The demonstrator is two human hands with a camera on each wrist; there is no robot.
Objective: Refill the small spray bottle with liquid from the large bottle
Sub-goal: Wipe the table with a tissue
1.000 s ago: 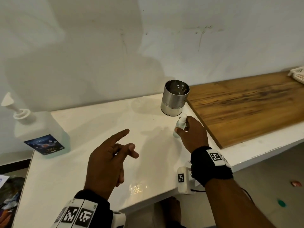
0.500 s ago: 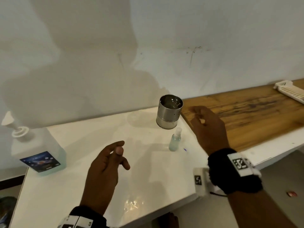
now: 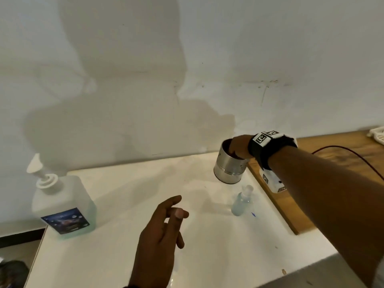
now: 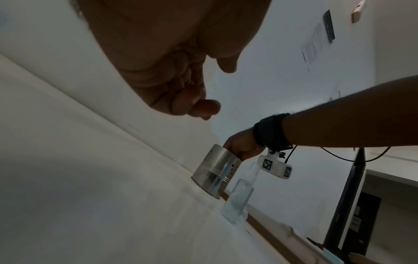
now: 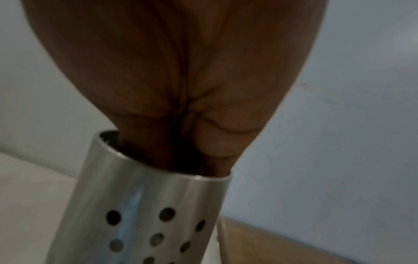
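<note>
Hovering nearest the camera over the white table, the left hand holds nothing; its fingers hang loosely curled, slightly apart, clear of the surface. One table shows, glossy and pale, pushed against a plain white wall marked by faint stains and soft shadows.

Further in, toward the right, one small spray bottle stands upright on the table, capped, with pale bluish liquid in its lower part. It stands just beside the edge of a wooden board, which lies on the right end of the table and runs back to the wall.

Off to the left, well apart from the small one, one large bottle stands upright near the table's left edge, its white pump head on and a dark label on its front. Its clear body looks largely full of pale liquid.

Just behind the spray bottle stands one perforated metal cup, near the wall. The right hand reaches down into its mouth, fingers hidden inside, so whether they grip anything cannot be told. What the cup holds is hidden too.

At the far right, a corner of a white rack rests on the board.
</note>
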